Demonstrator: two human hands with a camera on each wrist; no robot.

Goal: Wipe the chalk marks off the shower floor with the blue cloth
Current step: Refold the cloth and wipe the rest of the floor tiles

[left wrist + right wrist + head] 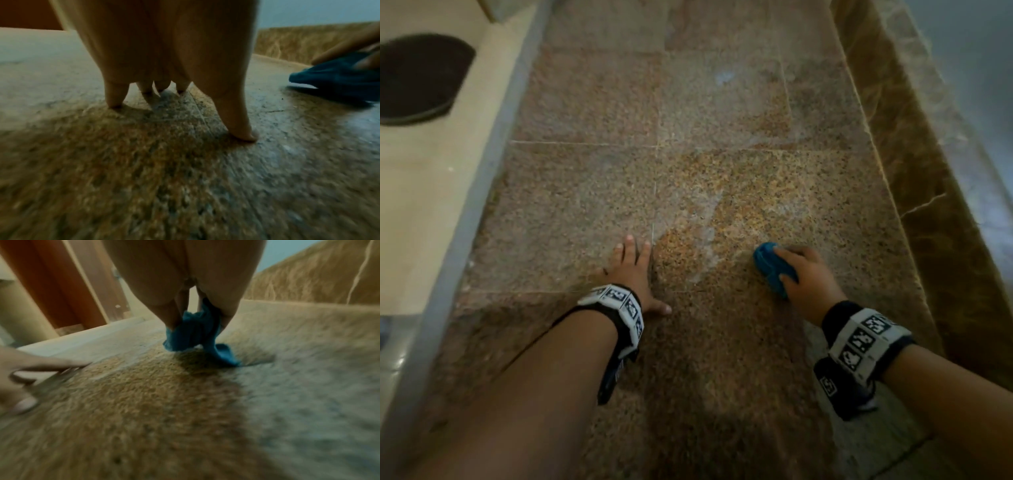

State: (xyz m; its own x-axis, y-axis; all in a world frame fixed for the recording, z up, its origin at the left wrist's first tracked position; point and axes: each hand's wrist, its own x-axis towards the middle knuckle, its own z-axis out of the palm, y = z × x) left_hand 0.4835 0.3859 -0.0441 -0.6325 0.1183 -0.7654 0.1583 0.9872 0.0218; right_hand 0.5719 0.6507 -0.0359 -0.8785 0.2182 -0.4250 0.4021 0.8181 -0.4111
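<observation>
A bunched blue cloth is gripped by my right hand and pressed onto the speckled brown shower floor. Pale smeared chalk marks run across the tiles just left of and beyond the cloth, and a small whitish patch lies farther off. My left hand is planted flat on the floor to the left of the cloth, fingers spread and straight, holding nothing. It shows blurred at the left edge of the right wrist view.
A raised brown marble curb borders the floor on the right. A grey sill bounds it on the left, with cream floor and a dark mat beyond. Open floor stretches ahead of both hands.
</observation>
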